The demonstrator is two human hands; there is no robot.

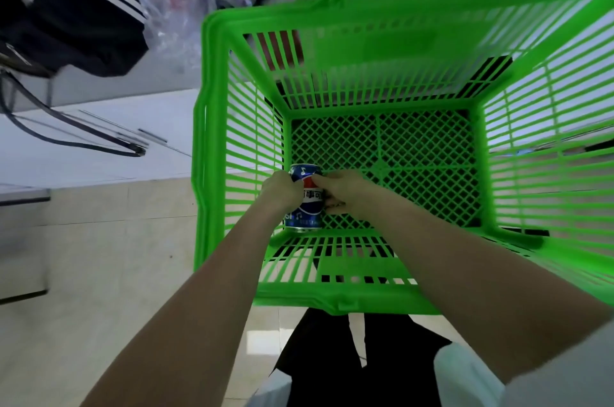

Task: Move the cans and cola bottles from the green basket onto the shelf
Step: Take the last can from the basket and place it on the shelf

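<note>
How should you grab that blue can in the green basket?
Around its round middle, reaching down from the open top. The blue can lies on its side in the green basket's near-left corner, and the left hand and right hand already clasp its opposite sides there.

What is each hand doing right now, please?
Left hand: closed on the can in the basket.
Right hand: closed on the same can, from the other side.
</note>
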